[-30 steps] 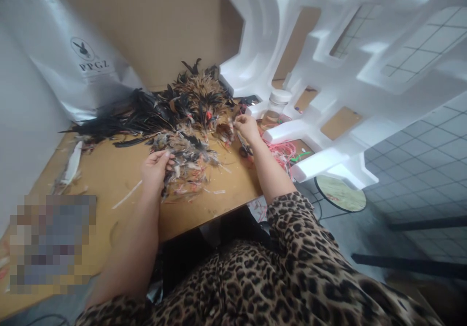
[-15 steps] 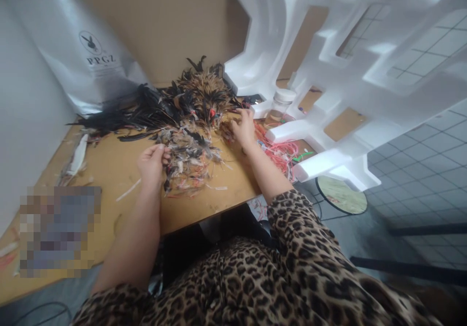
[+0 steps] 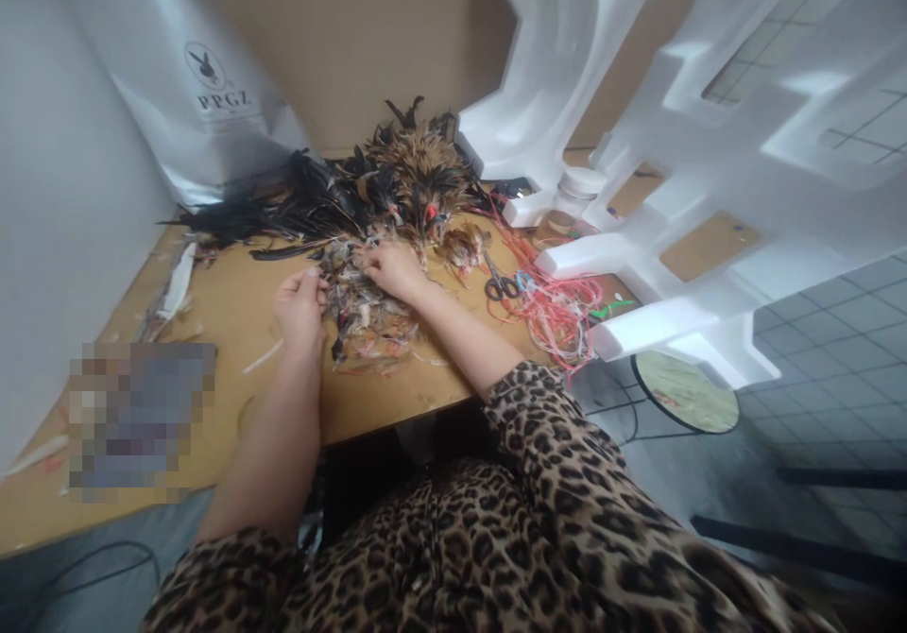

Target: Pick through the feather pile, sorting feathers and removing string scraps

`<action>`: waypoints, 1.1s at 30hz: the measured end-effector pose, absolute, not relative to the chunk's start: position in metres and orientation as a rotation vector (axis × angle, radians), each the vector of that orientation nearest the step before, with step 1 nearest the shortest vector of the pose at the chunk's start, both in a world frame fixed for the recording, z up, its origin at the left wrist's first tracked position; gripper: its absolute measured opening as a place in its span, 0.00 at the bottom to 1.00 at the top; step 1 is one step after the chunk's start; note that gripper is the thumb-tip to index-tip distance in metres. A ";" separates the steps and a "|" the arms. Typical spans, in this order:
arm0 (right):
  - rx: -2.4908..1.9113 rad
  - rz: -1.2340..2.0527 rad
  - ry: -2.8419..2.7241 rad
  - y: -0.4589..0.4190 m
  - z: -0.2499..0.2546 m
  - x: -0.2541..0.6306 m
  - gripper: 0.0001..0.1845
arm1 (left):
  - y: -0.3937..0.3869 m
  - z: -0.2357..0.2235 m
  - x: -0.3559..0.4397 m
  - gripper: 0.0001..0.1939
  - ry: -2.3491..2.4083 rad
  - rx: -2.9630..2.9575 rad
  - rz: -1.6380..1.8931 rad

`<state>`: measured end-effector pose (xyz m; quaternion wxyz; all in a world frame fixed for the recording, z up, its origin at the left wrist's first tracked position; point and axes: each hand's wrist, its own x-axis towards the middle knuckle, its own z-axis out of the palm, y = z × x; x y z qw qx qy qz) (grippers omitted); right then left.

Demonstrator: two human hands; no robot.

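The grip of the left hand (image 3: 299,307) is closed, thumb drawn against the curled fingers at the left edge of a loose heap of mottled feathers (image 3: 354,304); whether a fine wisp is caught between them, I can't tell from here. The right hand (image 3: 397,269) reaches across the heap, fingers bent down among the upper feathers, and I can't make out whether its grip has closed on any.

The heap lies on the desk (image 3: 397,406), right in front of the person. Behind it are long black feathers (image 3: 248,217) and a fuller brown bundle (image 3: 418,156), with a small brown clump (image 3: 466,244) off to the right. Scissors (image 3: 502,287) rest beside the tangled pink strings (image 3: 559,304), touched by neither hand.

To my eye, this is a moment of picking through the loose feathers, with the right hand doing the reaching. Drawing one out from there would call for a light fingertip pinch near its quill and a gentle pull, since the feathers overlap and neighbours could easily drag along.
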<state>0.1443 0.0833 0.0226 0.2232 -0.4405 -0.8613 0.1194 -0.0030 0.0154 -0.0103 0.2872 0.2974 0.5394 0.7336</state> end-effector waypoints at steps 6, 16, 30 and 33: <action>-1.312 0.249 -2.489 0.094 0.003 0.121 0.12 | 0.016 -0.010 -0.004 0.11 1.439 0.799 1.963; -0.959 0.244 -2.359 0.078 0.017 0.152 0.11 | 0.014 -0.006 -0.003 0.12 1.247 0.800 1.810; -0.738 0.180 -2.332 0.068 0.019 0.162 0.14 | 0.006 0.001 -0.003 0.17 1.048 0.705 1.286; -0.693 0.179 -2.335 0.068 0.017 0.161 0.14 | 0.005 -0.001 -0.002 0.14 1.049 0.753 1.278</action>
